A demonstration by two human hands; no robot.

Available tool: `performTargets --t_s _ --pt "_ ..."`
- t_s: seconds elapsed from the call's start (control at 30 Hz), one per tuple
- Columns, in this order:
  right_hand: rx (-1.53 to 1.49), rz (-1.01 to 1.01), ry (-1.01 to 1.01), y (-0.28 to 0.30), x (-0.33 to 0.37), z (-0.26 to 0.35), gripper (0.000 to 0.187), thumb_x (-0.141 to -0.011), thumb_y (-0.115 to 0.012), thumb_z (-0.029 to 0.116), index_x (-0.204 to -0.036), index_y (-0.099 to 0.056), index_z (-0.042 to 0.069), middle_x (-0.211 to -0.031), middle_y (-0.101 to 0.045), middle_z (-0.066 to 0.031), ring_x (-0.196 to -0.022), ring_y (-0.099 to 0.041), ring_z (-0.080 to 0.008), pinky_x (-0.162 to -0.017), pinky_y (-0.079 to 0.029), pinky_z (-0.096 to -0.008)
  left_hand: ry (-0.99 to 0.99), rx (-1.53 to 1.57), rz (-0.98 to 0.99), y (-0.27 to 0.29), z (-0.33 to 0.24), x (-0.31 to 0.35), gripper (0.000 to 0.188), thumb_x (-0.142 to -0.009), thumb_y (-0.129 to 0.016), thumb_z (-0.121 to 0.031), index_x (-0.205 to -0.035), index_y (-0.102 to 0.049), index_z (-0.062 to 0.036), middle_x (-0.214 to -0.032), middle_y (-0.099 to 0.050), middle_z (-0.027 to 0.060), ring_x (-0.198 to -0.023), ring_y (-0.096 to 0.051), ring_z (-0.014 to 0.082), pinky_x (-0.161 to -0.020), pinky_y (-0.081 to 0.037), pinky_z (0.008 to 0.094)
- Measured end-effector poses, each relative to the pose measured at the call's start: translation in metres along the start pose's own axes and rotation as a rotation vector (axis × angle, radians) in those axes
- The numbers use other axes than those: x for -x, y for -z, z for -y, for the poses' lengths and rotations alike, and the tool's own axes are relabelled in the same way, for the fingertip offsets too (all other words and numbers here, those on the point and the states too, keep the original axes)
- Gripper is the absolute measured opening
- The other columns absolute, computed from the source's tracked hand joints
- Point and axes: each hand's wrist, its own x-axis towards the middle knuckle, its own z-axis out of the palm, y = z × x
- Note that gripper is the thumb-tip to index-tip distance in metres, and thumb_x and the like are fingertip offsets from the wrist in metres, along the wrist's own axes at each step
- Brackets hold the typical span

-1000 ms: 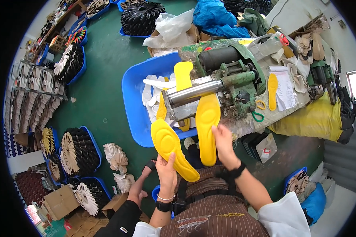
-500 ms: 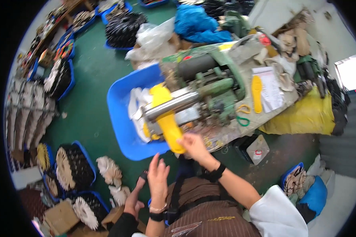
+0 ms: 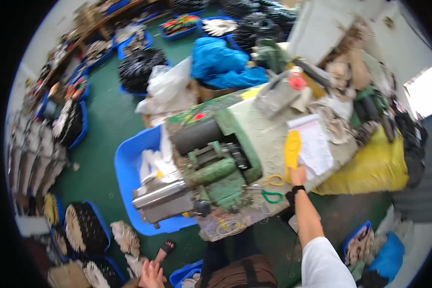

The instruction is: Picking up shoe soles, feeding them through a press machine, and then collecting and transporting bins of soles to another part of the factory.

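Note:
My right hand (image 3: 297, 174) is stretched out over the worktable, its fingers closed on the near end of a yellow insole (image 3: 293, 144). The insole lies beside a pad of white paper (image 3: 317, 159). Low in the picture, my left hand (image 3: 152, 274) is empty with its fingers apart, away from the table. Between the two arms stands a green machine (image 3: 218, 170) with a dark roller and a shiny metal bar (image 3: 159, 192) at its left side. A blue tub (image 3: 126, 163) under that bar contains white insole-shaped pieces and some yellow.
Yellow and green scissor handles (image 3: 272, 197) lie at the table's near edge. A yellow sack (image 3: 374, 165) bulges at the right. Blue tubs of dark soles stand around the green floor (image 3: 103, 137). Another person's sandalled foot (image 3: 166, 248) shows near my left hand.
My right hand has moved from the machine's bar to the paper pad. The yellow insole no longer hangs over the bar. My left hand has dropped lower and left; the view has shifted.

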Motion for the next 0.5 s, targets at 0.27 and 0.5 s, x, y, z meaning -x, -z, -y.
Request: performTargets --t_s 0.27,0.5 --pt "-0.980 0.380 0.395 0.154 0.244 0.117 0.028 -0.091 -0.053 0.010 -0.115 -0.052 -0.003 -0.104 -0.060 -0.0098 -0.091 -0.056 -0.0181 -0.081 -0.045 -0.0326 0.040 0.037 -0.183 0.038 0.036 -0.006 0.044 -0.093 -0.056 -0.018 -0.133 -0.041 -0.0070 -0.127 -0.050 0.0123 -0.108 -0.057 0.0240 -0.085 -0.049 0.0346" --pt "-0.947 1.124 0.154 0.093 0.443 0.143 0.020 -0.087 -0.065 0.016 -0.091 -0.061 -0.003 -0.079 -0.064 -0.0039 -0.071 -0.058 -0.0079 -0.064 -0.047 -0.0247 0.055 0.036 0.001 0.064 0.024 -0.086 0.045 -0.092 -0.056 -0.021 -0.132 -0.041 -0.0078 -0.125 -0.051 0.0112 -0.106 -0.057 0.0221 -0.083 -0.050 0.0335"
